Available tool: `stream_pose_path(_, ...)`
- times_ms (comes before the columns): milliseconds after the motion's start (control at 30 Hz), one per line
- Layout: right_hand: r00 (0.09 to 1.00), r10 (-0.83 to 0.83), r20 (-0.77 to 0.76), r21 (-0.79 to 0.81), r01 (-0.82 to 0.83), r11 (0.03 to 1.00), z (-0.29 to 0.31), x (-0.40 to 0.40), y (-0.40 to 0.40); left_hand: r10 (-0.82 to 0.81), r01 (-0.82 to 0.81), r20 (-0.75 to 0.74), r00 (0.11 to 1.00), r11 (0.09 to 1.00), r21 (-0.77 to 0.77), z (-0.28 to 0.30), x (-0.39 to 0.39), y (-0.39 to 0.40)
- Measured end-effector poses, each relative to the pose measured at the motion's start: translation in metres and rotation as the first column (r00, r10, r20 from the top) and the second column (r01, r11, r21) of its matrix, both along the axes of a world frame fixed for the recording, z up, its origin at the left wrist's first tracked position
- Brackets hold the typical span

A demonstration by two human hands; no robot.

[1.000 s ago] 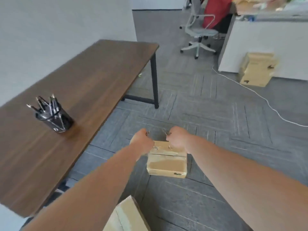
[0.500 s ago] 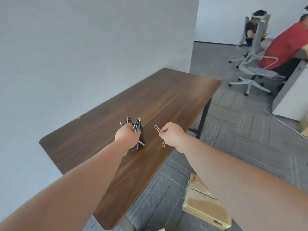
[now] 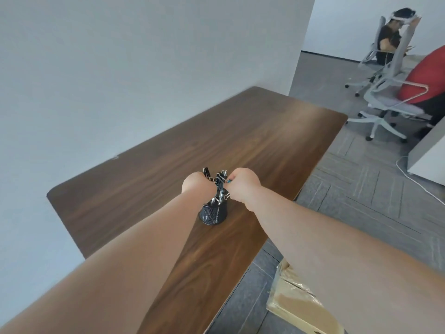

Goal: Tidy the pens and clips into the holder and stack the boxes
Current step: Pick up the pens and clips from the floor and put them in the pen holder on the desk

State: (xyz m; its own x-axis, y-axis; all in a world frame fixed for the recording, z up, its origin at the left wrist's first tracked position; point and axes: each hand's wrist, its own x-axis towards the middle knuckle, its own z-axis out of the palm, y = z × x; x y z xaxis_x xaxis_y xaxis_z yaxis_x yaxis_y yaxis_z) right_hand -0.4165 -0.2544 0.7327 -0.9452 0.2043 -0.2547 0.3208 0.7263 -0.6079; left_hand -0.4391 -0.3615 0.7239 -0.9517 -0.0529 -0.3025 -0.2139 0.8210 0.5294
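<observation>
Wooden, dark-grained table (image 3: 240, 141) stretches away beyond both hands, against a pale wall (image 3: 120, 56). Down to the right of the hands, on the grey carpet (image 3: 361, 201), lies a cardboard box (image 3: 296, 302), partly hidden by the right forearm. Directly below the two hands stands the black mesh holder (image 3: 213, 214), with pens (image 3: 222, 174) poking up between them. The left hand (image 3: 196, 185) is curled at the rim; what it holds cannot be told. The right hand (image 3: 243, 185) pinches a binder clip (image 3: 226, 181) just over the holder's mouth.
</observation>
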Motion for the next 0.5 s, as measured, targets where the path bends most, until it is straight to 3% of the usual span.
stream_pose_path(500,0.993,0.04,0.113,-0.036,-0.036,0.999,-0.011,-0.026,-0.02,-0.003,0.009,0.109,0.994,0.999,-0.052,0.002,-0.011,0.001)
